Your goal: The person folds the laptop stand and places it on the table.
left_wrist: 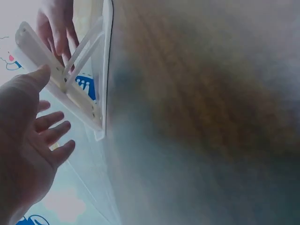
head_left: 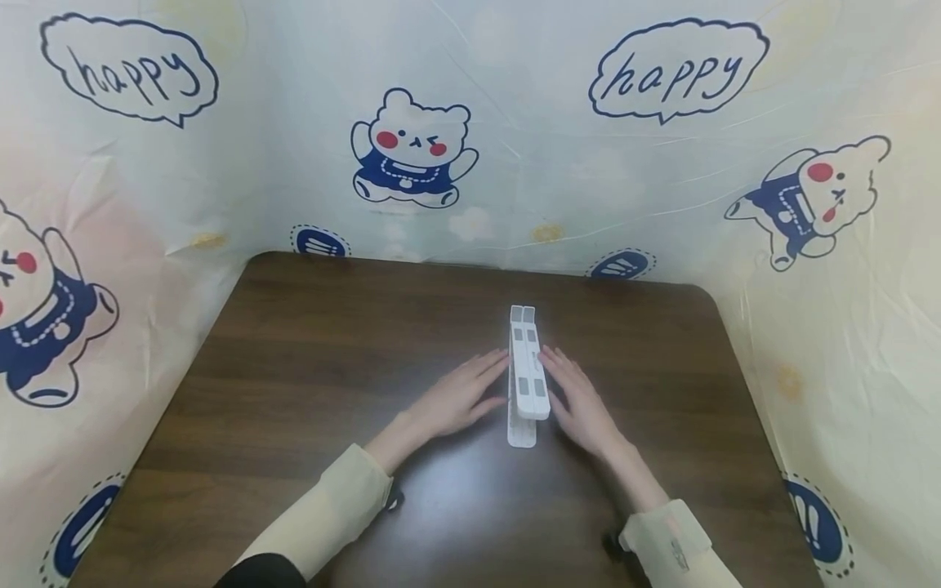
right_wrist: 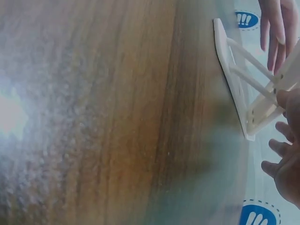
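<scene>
Nearest the camera in the head view, two cream sleeves come in over the near edge of the dark wood-grain bench [head_left: 309, 343], the left one [head_left: 323, 514] from the lower left and the right one [head_left: 672, 539] from the lower right. Ahead of them lie the hands, both flat, with straight, loosely spread fingers that grip nothing.

The left hand [head_left: 452, 400] lies palm down, fingers angled toward the middle of the bench, with its fingertips at the left side of a white folding stand [head_left: 528, 376]. The right hand [head_left: 581, 400] mirrors it on the other side, fingertips touching the stand's right edge. The stand sits between the two hands, slightly right of the bench's centre, with its long side running away from the person. In the wrist views it is propped open: a flat base plate lies on the wood, and a second plate rises at a slant, joined to the base by thin struts.

Beyond the stand, a pale printed cloth [head_left: 515, 163] walls in the bench on the far side and both flanks, with cartoon bears and "happy" speech bubbles.
</scene>
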`<state>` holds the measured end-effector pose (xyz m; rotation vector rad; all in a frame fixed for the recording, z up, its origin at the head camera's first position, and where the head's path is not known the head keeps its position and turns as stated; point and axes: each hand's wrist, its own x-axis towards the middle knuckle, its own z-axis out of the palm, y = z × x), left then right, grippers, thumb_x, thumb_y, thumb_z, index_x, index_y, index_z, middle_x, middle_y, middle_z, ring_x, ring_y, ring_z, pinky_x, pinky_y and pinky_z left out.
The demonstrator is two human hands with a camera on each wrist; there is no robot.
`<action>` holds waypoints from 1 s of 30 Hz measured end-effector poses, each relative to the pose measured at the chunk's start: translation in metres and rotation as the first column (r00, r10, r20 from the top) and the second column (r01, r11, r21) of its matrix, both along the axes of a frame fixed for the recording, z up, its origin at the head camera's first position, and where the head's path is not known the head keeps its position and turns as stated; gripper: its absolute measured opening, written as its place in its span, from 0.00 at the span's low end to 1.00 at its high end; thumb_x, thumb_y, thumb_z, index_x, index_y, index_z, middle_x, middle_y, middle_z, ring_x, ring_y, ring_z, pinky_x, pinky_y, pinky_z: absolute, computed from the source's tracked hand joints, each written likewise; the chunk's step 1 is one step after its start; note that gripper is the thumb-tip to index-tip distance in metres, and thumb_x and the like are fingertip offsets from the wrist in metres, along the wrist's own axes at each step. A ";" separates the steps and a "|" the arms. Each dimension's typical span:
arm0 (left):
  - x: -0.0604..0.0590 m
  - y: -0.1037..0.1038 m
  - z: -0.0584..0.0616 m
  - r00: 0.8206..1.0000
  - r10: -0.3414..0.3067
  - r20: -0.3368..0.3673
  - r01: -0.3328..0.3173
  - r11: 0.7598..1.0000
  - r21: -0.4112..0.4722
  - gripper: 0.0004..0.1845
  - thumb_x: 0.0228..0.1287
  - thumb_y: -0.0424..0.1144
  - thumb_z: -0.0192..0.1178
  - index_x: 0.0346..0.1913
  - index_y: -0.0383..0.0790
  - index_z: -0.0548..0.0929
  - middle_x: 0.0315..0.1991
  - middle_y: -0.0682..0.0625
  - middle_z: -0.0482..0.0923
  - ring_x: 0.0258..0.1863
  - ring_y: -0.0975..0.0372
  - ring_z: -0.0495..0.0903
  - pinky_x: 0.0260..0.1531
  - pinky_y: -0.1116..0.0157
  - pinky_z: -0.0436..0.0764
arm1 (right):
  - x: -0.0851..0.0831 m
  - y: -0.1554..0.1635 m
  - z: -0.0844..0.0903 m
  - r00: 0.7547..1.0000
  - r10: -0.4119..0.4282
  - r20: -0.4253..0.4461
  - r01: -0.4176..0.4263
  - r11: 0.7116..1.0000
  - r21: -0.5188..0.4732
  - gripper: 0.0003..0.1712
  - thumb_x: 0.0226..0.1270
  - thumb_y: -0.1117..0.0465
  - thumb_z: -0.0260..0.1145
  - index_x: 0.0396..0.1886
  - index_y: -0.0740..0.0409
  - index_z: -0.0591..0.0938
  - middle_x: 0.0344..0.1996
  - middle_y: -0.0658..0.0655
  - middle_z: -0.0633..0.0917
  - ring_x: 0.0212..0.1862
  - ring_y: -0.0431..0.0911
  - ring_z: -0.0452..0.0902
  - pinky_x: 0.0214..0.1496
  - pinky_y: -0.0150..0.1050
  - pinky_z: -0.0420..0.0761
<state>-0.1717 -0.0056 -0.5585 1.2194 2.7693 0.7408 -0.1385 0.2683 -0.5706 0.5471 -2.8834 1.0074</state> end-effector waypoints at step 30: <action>-0.005 0.012 0.015 0.907 -0.114 -0.404 0.136 0.990 0.026 0.23 0.75 0.36 0.72 0.69 0.36 0.86 0.68 0.43 0.87 0.69 0.54 0.87 0.74 0.56 0.84 | 0.007 0.004 0.011 0.915 0.058 -0.399 -0.042 0.998 0.050 0.30 0.68 0.69 0.79 0.70 0.60 0.85 0.68 0.63 0.88 0.74 0.61 0.82 0.78 0.68 0.78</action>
